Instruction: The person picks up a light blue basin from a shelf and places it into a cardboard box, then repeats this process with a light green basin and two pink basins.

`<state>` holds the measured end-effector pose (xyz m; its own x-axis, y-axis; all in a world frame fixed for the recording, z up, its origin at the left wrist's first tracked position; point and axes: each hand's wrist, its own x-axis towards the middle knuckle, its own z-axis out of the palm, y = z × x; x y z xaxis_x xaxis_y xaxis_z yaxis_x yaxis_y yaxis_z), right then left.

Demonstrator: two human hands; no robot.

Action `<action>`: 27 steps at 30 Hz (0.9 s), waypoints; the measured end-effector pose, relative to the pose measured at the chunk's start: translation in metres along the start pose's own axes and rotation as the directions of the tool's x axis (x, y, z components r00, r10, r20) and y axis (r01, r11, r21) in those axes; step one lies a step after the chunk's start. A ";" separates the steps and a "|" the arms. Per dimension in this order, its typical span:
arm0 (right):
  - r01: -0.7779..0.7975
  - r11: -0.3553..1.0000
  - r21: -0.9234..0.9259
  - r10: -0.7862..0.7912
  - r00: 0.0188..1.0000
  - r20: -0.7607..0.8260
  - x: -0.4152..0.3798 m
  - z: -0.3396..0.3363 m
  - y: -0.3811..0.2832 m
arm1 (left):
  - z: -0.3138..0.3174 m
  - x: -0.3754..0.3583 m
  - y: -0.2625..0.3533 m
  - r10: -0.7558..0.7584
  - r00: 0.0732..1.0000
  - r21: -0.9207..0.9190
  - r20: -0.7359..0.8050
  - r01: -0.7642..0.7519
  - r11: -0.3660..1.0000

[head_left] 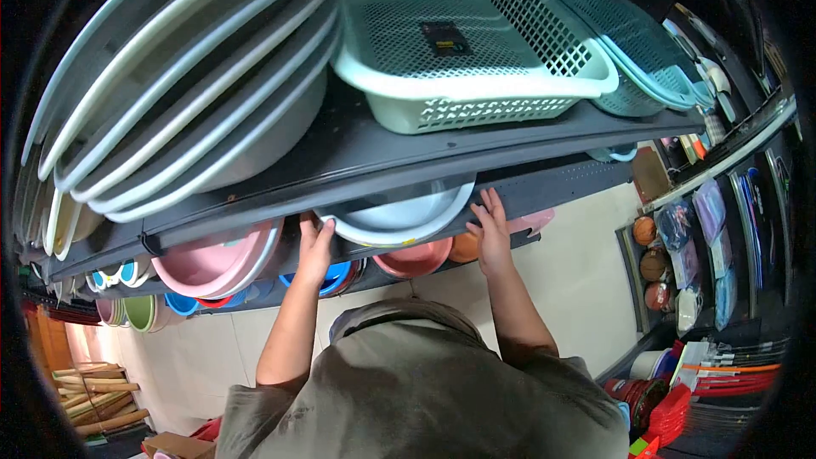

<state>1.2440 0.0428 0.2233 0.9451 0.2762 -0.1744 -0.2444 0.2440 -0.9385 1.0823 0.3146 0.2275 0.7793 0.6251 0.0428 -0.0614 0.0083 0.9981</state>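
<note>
A pale blue-white basin (404, 219) sits on the lower shelf, partly hidden under the upper shelf's front edge. My left hand (314, 246) is at its left rim, the thumb lying along the edge and the fingers curled beside it. On the opposite side, my right hand (491, 234) has its fingers stretched out and apart, close beside the right rim. A pink basin (212, 259) stands to the left of my left hand. Below the pale basin show a red basin (414, 259) and an orange one (464, 247).
Overhead, the upper shelf (408, 149) carries a nested stack of large basins (204, 85), a mint-green mesh basket (476, 89) and teal baskets (637, 76). Balls (654, 265) and bagged goods (697, 246) fill a rack at right. Wooden handles (98, 395) lie at lower left.
</note>
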 end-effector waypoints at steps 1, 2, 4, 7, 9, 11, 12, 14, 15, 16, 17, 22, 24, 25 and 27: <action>0.041 0.997 -0.063 -0.037 0.998 0.053 0.008 0.001 -0.004 | 0.001 0.004 -0.003 -0.012 1.000 -0.042 -0.021 0.012 0.999; 0.085 0.989 -0.124 -0.071 0.992 0.109 0.014 0.003 -0.008 | 0.002 0.008 -0.006 -0.026 0.999 -0.085 -0.041 0.022 0.996; 0.084 0.990 -0.112 -0.065 0.985 0.160 0.024 0.008 -0.014 | 0.008 0.010 -0.002 -0.017 0.995 -0.115 -0.101 0.005 0.993; 0.032 0.998 -0.049 -0.018 0.965 0.263 0.040 0.006 -0.002 | 0.013 0.016 0.005 0.025 0.991 -0.003 -0.135 -0.026 1.000; 0.064 0.996 -0.060 -0.044 0.958 0.284 0.041 0.004 0.002 | 0.014 0.017 0.002 0.000 0.986 0.048 -0.166 0.008 0.999; 0.153 0.985 -0.085 -0.123 0.949 0.290 0.044 -0.003 0.015 | 0.016 0.016 0.000 -0.020 0.981 0.070 -0.194 0.034 0.997; 0.153 0.985 -0.080 -0.124 0.949 0.291 0.044 -0.002 0.008 | 0.014 0.017 -0.005 -0.017 0.981 0.074 -0.195 0.032 0.997; 0.154 0.976 -0.152 -0.088 0.925 0.370 0.040 0.000 -0.007 | 0.006 0.020 -0.015 -0.012 0.982 0.145 -0.188 0.040 0.989; 0.155 0.976 -0.150 -0.089 0.923 0.375 0.040 -0.001 -0.010 | 0.012 0.018 -0.011 0.003 0.976 0.061 -0.217 0.011 0.998; 0.222 0.945 -0.239 -0.121 0.919 0.376 0.039 -0.002 -0.012 | 0.013 0.018 -0.010 0.006 0.975 0.062 -0.223 0.008 0.998; 0.287 0.902 -0.322 -0.151 0.910 0.387 0.039 -0.002 -0.013 | 0.011 0.016 -0.009 -0.028 0.970 0.028 -0.241 0.035 0.999; 0.362 0.823 -0.438 -0.182 0.898 0.402 0.035 -0.004 -0.021 | 0.009 0.011 -0.001 -0.080 0.964 -0.025 -0.252 0.076 0.997; 0.413 0.790 -0.453 -0.235 0.887 0.399 0.033 -0.002 -0.020 | 0.010 0.010 0.005 -0.081 0.962 -0.039 -0.261 0.074 0.997; 0.389 0.804 -0.449 -0.216 0.895 0.390 0.032 -0.004 -0.019 | 0.016 0.008 0.015 -0.067 0.951 -0.059 -0.301 0.051 0.997; 0.388 0.812 -0.436 -0.223 0.897 0.382 0.033 -0.007 -0.014 | 0.019 0.002 0.025 -0.043 0.953 -0.036 -0.299 0.034 0.999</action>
<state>1.2800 0.0414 0.2287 0.8197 0.5479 0.1670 0.2623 -0.0999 -0.9598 1.0946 0.3013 0.2534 0.5588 0.8292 -0.0159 -0.0572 0.0577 0.9967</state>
